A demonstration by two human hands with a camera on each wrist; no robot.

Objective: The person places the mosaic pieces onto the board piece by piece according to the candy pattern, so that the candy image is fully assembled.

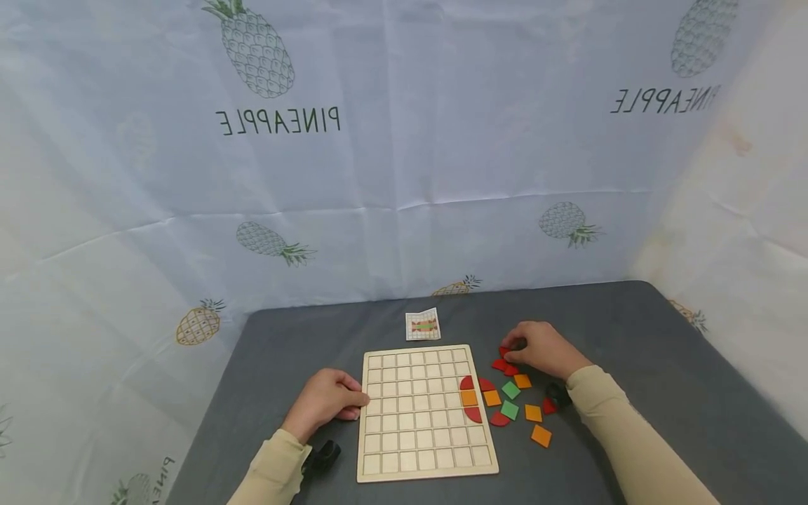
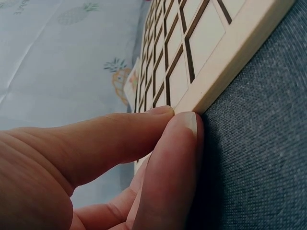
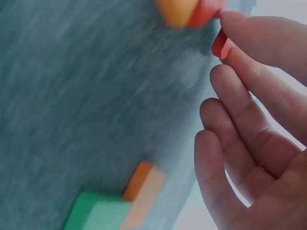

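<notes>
A pale wooden grid board (image 1: 407, 441) lies flat on the dark grey table. My left hand (image 1: 330, 398) grips the board's left edge; in the left wrist view its thumb and forefinger (image 2: 129, 132) pinch the wooden rim (image 2: 204, 93). On the board's right side sit an orange square (image 1: 468, 398) and two red rounded pieces, one above it and one below. My right hand (image 1: 541, 348), right of the board, pinches a small red piece (image 3: 220, 44) between thumb and forefinger, the other fingers loosely bent. Close by that hand lie more red pieces (image 1: 499, 364).
Right of the board are scattered several orange squares (image 1: 533, 412), two green squares (image 1: 510, 390) and more red pieces (image 1: 500, 419). A small pattern card (image 1: 423, 325) lies behind the board. Pineapple-print cloth (image 1: 404, 161) hangs behind the table and at its sides.
</notes>
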